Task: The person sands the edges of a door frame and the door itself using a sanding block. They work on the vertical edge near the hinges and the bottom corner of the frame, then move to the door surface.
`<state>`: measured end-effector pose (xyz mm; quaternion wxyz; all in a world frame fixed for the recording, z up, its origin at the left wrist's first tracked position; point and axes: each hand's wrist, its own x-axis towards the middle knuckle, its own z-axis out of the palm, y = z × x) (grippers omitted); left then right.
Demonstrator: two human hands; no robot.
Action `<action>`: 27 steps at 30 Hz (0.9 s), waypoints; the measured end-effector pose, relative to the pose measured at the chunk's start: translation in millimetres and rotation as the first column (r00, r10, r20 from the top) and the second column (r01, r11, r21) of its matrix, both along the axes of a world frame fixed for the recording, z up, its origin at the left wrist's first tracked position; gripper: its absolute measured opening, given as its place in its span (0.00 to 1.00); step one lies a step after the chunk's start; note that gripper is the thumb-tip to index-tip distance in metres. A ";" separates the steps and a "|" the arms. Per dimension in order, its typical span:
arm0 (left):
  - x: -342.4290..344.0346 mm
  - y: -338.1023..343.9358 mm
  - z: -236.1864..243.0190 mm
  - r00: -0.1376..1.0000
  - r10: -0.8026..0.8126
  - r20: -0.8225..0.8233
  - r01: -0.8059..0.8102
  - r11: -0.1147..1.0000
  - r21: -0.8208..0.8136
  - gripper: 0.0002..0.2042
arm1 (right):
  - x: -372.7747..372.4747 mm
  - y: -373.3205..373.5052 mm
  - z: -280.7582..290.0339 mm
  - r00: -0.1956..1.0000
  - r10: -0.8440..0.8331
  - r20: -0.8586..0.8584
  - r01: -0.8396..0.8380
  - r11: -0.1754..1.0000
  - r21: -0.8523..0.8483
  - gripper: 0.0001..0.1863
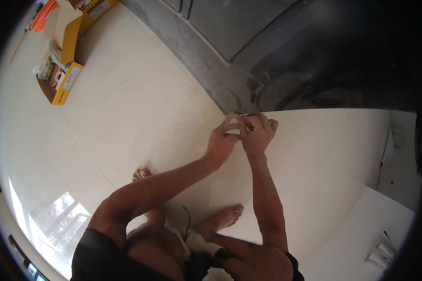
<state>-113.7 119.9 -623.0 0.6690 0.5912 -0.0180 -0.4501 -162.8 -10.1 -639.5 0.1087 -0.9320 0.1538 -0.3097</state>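
Pale, glossy floor [140, 103] is spreading around the person and catching bright reflections [63, 206] at lower left; a dark grey panel [286, 51], smeared and dusty, is filling the upper right, its near corner ending right where the left hand [222, 140] and the right hand [258, 133] are meeting; both are bending their fingers close together at that corner; whether either is pinching something small, I cannot tell; nearer the body, bare feet [227, 216] are resting apart; at upper left, an open yellow box [69, 84] is holding packets and a roll, while an orange coil [43, 18] is lying beyond it.
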 end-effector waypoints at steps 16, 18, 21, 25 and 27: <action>20.1 -25.5 29.1 0.866 -0.013 -0.500 -0.070 0.987 -0.146 0.47 | -52.1 8.8 3.2 0.819 -0.573 0.027 0.278 0.437 0.855 0.14; 13.4 -18.9 35.9 0.878 -0.019 -0.479 -0.105 0.967 -0.231 0.47 | -55.1 23.3 0.5 0.817 -0.569 -0.097 0.282 0.248 0.927 0.13; 6.7 -4.7 42.1 0.889 -0.005 -0.457 -0.141 0.948 -0.285 0.43 | -54.1 32.3 -16.8 0.824 -0.553 -0.121 0.221 0.116 0.968 0.13; 9.9 20.3 10.6 0.929 0.005 -0.370 -0.007 1.000 -0.005 0.34 | -43.5 42.4 -32.9 0.896 -0.378 -0.234 0.354 0.288 0.890 0.11; 8.0 22.3 -12.4 0.916 0.031 -0.399 0.016 0.993 0.114 0.30 | -34.3 46.9 -51.0 0.954 -0.286 -0.087 0.265 0.673 0.690 0.10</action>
